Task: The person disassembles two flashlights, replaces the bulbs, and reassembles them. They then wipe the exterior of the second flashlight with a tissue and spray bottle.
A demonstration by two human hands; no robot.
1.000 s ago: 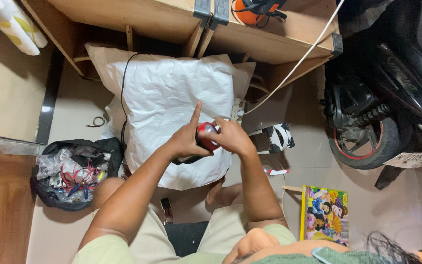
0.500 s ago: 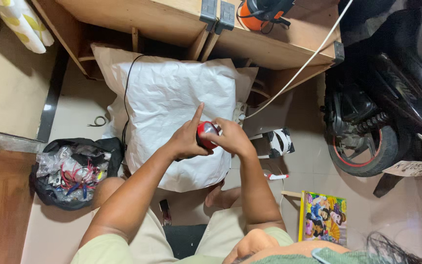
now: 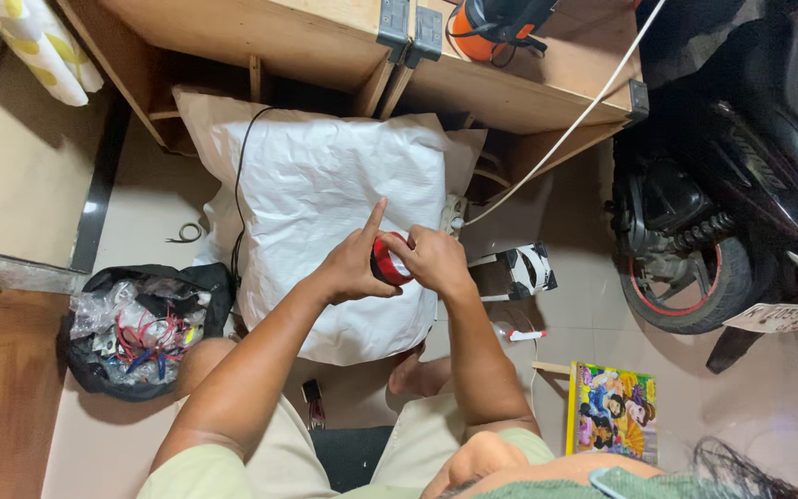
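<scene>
A small red roll of tape (image 3: 386,261) is gripped between both hands above a large white sack (image 3: 325,203) lying on the floor. My left hand (image 3: 355,263) holds the roll's left side, its index finger stretched straight up. On the roll's right side my right hand (image 3: 436,259) closes around it, fingers curled over the rim. Most of the roll is hidden by the fingers.
A black bag of red and coloured wires (image 3: 140,328) lies at left. A wooden bench (image 3: 344,46) with an orange tool (image 3: 496,23) stands behind the sack. A motorbike (image 3: 741,185) fills the right. A colourful picture book (image 3: 616,411) lies near my right knee.
Both hands stay on the red roll in nearly the same place. The view has shifted slightly; nothing else moved.
</scene>
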